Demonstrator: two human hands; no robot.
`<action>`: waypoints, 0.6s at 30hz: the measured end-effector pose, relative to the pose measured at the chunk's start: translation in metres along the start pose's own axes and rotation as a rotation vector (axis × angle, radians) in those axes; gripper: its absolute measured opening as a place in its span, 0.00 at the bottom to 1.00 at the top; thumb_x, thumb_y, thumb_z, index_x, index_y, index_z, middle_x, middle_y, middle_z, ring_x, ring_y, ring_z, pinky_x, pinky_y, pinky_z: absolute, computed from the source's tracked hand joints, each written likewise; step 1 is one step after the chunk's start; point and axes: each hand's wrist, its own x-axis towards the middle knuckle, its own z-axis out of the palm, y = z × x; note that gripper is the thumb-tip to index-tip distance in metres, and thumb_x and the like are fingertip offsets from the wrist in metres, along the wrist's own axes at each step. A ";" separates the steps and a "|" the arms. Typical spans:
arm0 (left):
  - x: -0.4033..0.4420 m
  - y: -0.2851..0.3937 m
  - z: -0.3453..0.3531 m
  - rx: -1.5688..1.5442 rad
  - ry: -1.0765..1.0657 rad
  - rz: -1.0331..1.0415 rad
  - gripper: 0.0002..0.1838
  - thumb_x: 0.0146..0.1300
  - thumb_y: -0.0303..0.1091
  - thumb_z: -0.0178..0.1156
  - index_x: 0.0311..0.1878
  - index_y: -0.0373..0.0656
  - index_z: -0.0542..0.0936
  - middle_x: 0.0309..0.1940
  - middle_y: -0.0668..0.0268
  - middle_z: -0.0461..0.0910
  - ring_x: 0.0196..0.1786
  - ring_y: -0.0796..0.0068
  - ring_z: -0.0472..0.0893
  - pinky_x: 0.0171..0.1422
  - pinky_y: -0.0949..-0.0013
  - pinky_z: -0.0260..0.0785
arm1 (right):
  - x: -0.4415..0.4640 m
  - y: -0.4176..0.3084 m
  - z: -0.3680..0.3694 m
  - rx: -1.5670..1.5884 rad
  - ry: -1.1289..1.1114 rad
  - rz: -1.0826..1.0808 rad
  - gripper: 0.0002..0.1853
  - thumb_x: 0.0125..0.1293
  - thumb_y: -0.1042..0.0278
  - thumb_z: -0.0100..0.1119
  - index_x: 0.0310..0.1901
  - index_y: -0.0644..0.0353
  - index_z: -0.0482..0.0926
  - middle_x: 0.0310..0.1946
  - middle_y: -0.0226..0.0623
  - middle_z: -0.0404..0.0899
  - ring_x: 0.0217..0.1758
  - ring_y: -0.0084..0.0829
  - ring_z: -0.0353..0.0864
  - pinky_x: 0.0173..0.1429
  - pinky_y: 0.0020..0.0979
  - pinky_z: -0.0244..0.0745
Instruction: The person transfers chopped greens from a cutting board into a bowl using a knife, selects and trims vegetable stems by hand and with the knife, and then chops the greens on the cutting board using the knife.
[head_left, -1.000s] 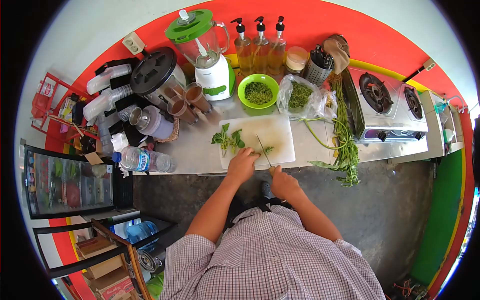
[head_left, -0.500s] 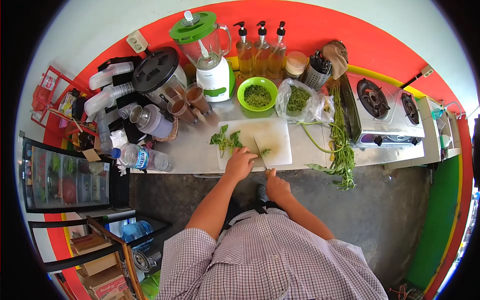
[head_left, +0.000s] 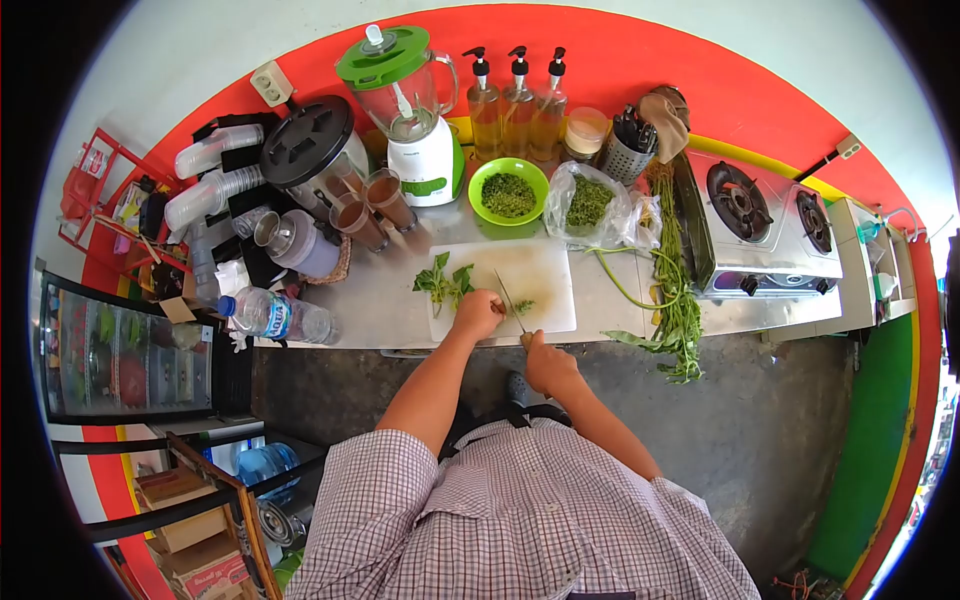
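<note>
A white cutting board (head_left: 552, 262) lies at the counter's front edge. My right hand (head_left: 550, 363) is closed round the handle of a kitchen knife (head_left: 507, 293), whose blade slants away across the board. Just left of the blade, my left hand (head_left: 480, 315) rests on the board with its fingers curled together; what they pinch is hidden. Leafy green sprigs (head_left: 436, 283) lie beyond and left of that hand, close to its knuckles. To the right of the blade sits a small heap of chopped greens (head_left: 524, 306).
Behind the board stand a green bowl (head_left: 541, 190) of chopped greens and a plastic bag (head_left: 560, 215) of more. Long-stemmed greens (head_left: 684, 325) hang over the edge beside the gas stove (head_left: 740, 255). Leftward are a blender (head_left: 425, 165), brown drinks (head_left: 390, 200) and a water bottle (head_left: 270, 314).
My left hand's fingers have drawn back and curled in, no longer reaching toward the blade. The knife and my right hand have shifted slightly. The view has moved a little.
</note>
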 end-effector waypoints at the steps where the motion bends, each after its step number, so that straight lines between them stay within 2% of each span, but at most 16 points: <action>1: 0.003 -0.002 0.001 -0.030 -0.011 -0.027 0.07 0.49 0.25 0.73 0.34 0.39 0.86 0.29 0.58 0.87 0.34 0.64 0.87 0.42 0.65 0.78 | 0.000 -0.001 -0.003 0.014 -0.019 0.010 0.40 0.66 0.68 0.58 0.74 0.73 0.49 0.51 0.55 0.85 0.55 0.50 0.87 0.57 0.46 0.82; 5: 0.012 -0.005 -0.001 -0.062 -0.061 -0.105 0.10 0.46 0.25 0.76 0.33 0.39 0.85 0.29 0.59 0.88 0.34 0.66 0.87 0.42 0.65 0.79 | 0.001 0.003 0.021 0.009 0.011 0.018 0.40 0.66 0.68 0.57 0.74 0.73 0.50 0.51 0.55 0.85 0.55 0.50 0.87 0.58 0.46 0.82; 9: 0.015 -0.013 0.003 -0.062 -0.057 -0.085 0.11 0.46 0.26 0.76 0.33 0.39 0.85 0.29 0.59 0.87 0.34 0.67 0.87 0.42 0.65 0.79 | -0.002 0.001 -0.008 -0.001 -0.036 -0.009 0.39 0.67 0.68 0.56 0.74 0.73 0.49 0.53 0.56 0.84 0.55 0.51 0.87 0.59 0.46 0.81; 14: 0.008 -0.004 -0.004 -0.137 -0.063 -0.116 0.09 0.48 0.25 0.75 0.32 0.39 0.85 0.28 0.61 0.86 0.31 0.70 0.85 0.40 0.67 0.78 | 0.005 0.005 0.018 0.014 -0.017 0.002 0.39 0.67 0.67 0.56 0.74 0.73 0.50 0.53 0.56 0.84 0.55 0.51 0.87 0.58 0.46 0.81; 18: 0.004 -0.010 0.002 -0.147 -0.060 -0.103 0.07 0.50 0.25 0.73 0.32 0.39 0.85 0.26 0.62 0.86 0.30 0.72 0.84 0.39 0.69 0.76 | 0.006 -0.002 0.001 0.016 -0.041 0.008 0.37 0.68 0.66 0.55 0.73 0.72 0.52 0.51 0.56 0.85 0.55 0.52 0.87 0.58 0.47 0.81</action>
